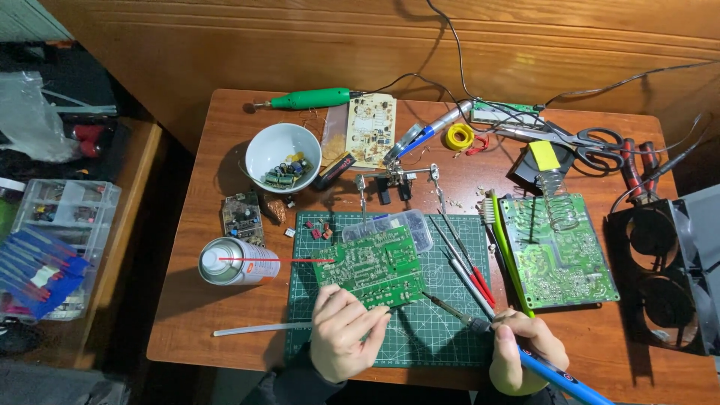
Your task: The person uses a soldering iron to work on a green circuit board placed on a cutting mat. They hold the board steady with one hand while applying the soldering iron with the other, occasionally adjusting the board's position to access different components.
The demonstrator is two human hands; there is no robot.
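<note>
Board (369,265) on green mat (420,337), near edge raised; we are pinching it with left hand (341,334), grip clamped. Right hand (521,352) is wrapping iron (480,324), tip just short of board. Soldering seemingly underway; finished joints unreadable. Second board (559,251) is waiting alongside.

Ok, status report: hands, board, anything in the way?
Left hand grips green circuit board, tilted over cutting mat. Right hand holds blue soldering iron, tip near board edge. Spray can beside board.
</note>
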